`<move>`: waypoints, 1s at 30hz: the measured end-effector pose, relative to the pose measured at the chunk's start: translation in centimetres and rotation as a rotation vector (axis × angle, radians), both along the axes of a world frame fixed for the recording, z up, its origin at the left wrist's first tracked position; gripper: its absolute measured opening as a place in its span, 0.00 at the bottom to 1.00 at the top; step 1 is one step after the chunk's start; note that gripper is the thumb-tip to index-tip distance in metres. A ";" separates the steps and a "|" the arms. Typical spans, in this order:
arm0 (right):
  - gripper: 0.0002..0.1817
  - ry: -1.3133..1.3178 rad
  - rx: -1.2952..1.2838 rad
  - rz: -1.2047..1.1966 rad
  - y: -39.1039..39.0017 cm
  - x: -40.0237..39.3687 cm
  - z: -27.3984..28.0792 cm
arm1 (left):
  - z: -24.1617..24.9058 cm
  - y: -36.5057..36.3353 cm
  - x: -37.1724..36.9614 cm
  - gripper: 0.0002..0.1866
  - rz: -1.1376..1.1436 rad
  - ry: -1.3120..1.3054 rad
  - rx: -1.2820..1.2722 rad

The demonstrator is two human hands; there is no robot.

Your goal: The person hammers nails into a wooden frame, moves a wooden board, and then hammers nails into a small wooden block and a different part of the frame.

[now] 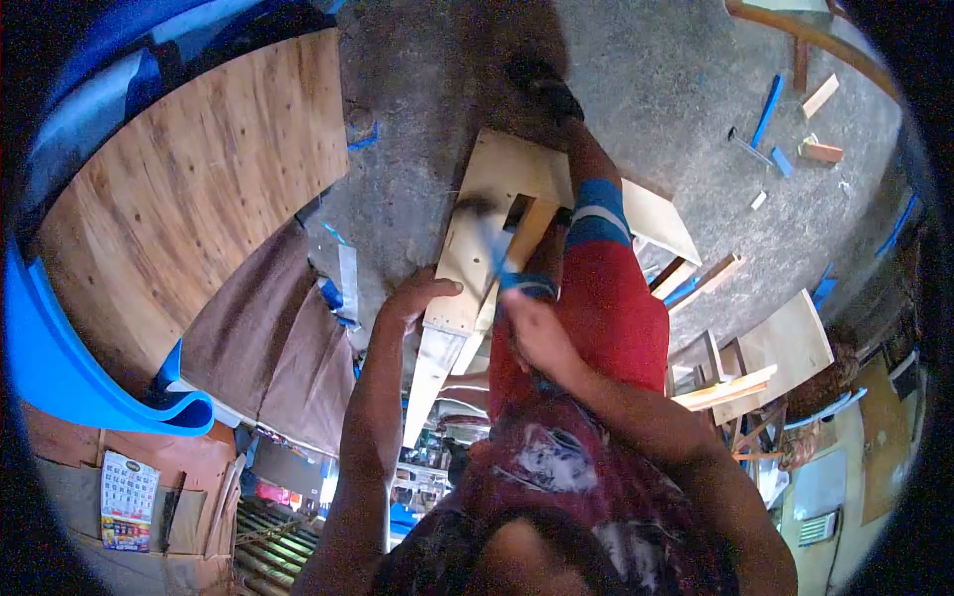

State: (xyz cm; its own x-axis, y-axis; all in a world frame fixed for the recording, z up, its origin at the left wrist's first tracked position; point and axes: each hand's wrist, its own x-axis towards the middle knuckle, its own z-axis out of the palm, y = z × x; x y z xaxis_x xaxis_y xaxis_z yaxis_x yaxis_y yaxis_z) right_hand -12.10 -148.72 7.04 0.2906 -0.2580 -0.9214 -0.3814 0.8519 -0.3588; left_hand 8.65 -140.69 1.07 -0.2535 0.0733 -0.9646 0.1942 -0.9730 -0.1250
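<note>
A hammer (491, 244) with a blue handle is in my right hand (537, 333), whose fingers are wrapped around its grip. Its dark head is blurred by motion above a pale wooden frame (460, 256) made of boards and plywood. The frame lies lengthwise in front of me, beside my legs, with a rectangular gap near its far end. My left hand (417, 295) presses on the frame's left edge, thumb laid over the top face and the other fingers hidden beyond the edge. Whether a nail stands under the hammer cannot be made out.
A large plywood sheet (199, 179) stands at the left, near a curled blue sheet (99, 382) and brown cloth (263, 348). Wood offcuts (821, 152) and a blue strip (767, 111) lie on the concrete floor at right. Another wooden piece (780, 353) stands right of my legs.
</note>
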 end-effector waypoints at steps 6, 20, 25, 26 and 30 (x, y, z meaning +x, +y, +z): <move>0.26 0.018 -0.114 -0.091 -3.6 -1.3 0.4 | -0.3 -1.1 0.2 0.26 0.048 -0.039 0.025; 0.27 0.006 0.274 0.079 -3.1 -0.2 -0.1 | 0.3 -1.0 0.1 0.25 0.152 0.012 -0.022; 0.29 0.122 -0.278 -0.155 -1.5 -1.2 -0.8 | -1.1 -0.9 0.5 0.25 0.090 0.040 -0.019; 0.29 0.122 -0.268 -0.152 -0.3 -1.2 -0.8 | -0.4 -0.7 0.3 0.26 0.039 0.000 0.009; 0.26 0.034 0.278 0.001 -4.3 -0.7 -0.2 | 0.0 -0.9 0.2 0.26 0.118 0.017 -0.051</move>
